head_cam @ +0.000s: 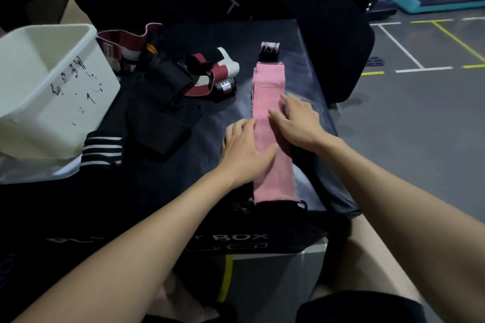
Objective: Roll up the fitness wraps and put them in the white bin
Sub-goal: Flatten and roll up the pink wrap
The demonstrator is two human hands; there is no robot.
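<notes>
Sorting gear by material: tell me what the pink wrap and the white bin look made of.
Pink wrap: looks like soft matte woven fabric, lying flat and limp under both hands, edges slightly frayed.
White bin: probably rigid moulded plastic, with smooth walls, a rolled rim and a faint sheen.

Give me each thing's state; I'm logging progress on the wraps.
pink wrap: unrolled, flat on the box.
left hand: pressing it flat.
right hand: pressing it flat.
white bin: tilted, open.
red-and-white wraps: loose, unrolled.
small black roll: rolled.
</notes>
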